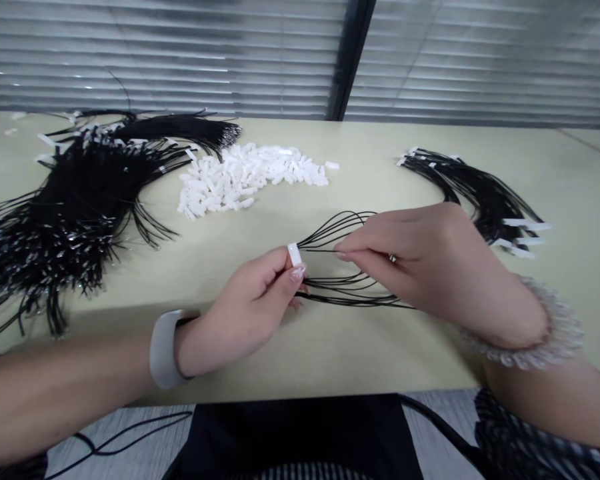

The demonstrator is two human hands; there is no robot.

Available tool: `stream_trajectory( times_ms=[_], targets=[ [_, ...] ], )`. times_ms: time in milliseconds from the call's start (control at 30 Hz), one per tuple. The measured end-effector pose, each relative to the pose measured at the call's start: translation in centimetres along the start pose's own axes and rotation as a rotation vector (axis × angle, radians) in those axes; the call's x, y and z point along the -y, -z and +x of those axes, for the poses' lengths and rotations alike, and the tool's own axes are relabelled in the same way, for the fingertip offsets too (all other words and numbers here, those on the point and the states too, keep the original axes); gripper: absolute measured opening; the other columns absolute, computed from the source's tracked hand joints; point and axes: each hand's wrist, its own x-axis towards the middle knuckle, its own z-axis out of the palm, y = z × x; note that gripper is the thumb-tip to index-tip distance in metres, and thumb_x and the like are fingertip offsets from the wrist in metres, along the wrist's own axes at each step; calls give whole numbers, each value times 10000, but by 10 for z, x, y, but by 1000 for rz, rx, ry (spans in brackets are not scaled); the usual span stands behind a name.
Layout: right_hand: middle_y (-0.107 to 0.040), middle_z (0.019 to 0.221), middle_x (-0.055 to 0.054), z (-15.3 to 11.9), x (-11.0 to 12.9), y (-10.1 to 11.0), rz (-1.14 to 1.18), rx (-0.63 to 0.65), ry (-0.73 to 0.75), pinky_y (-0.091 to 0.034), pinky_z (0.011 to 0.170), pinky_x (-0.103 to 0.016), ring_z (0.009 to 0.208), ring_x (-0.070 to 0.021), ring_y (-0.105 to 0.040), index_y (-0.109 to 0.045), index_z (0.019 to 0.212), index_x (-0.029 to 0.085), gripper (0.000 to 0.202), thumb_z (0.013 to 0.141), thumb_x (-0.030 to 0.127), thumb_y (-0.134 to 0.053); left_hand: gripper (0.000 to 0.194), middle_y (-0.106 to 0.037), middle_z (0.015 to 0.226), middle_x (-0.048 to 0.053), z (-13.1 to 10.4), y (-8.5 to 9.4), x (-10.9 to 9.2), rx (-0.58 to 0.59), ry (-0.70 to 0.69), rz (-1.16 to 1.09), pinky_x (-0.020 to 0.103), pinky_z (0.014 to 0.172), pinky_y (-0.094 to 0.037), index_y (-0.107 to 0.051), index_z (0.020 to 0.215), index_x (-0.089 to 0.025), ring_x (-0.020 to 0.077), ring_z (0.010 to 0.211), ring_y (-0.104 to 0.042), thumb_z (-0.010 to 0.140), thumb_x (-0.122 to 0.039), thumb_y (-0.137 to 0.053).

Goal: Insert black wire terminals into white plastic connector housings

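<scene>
Between the thumb and fingers of my left hand [250, 300] is a small white connector [294, 254], held upright over the table. Several thin black wires [330, 230] run rightward from its side and bow out in loops. My right hand [425, 253] pinches one black wire [320, 251] a short way from the connector, and that wire is stretched straight. More black wires [347, 300] pass below, from my left fingers to under my right hand. Where their far ends lie is hidden by my right hand.
A large heap of black wires [80, 200] with shiny tips covers the table's left side. Beside it lies a pile of white connectors [245, 175]. At the right is a bundle of black wires [480, 187] with white ends. Window blinds [180, 60] stand behind the table [370, 167].
</scene>
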Motion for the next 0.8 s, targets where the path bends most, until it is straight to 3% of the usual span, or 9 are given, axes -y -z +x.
stream_trajectory(
  times_ms=[200, 800],
  targets=[
    [-580, 625, 40, -1, 1, 0, -92, -122, 1, -322, 500, -193, 566, -46, -493, -604, 699, 193, 158, 807, 179, -490, 248, -502, 702, -1, 0, -1, -1, 2, 28, 13, 202, 559, -474, -485, 773, -169, 104, 656, -523, 871, -366, -370],
    [-557, 592, 36, -2, 1, 4, -46, -126, 26, -332, 492, -179, 529, -38, -460, -617, 725, 190, 124, 788, 149, -518, 249, -476, 719, -2, 0, 0, -1, 14, 60, -36, 194, 576, -491, -482, 767, -170, 99, 677, -506, 867, -374, -381]
  ],
)
